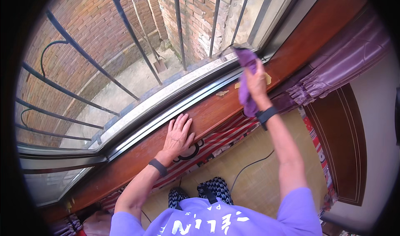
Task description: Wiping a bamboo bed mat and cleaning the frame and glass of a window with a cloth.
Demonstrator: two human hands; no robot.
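A purple cloth (247, 59) is gripped in my right hand (257, 81), at the right end of the window's metal sliding track (187, 103). Part of the cloth hangs below the hand over the sill edge, and its upper end reaches the window's lower corner. My left hand (178, 136) rests on the reddish-brown wooden windowsill (137, 161), its fingers pointing toward the track and holding nothing. Between the two hands, near the right one, the sill has pale peeled patches (222, 93). Each wrist wears a dark band.
Metal window bars (134, 37) stand outside, with a brick wall and a shovel (160, 65) beyond. A gathered purple curtain (340, 59) hangs at the right. Below are a red-striped cloth (215, 139), a dark cable (247, 167) and patterned footwear (215, 187) on my feet.
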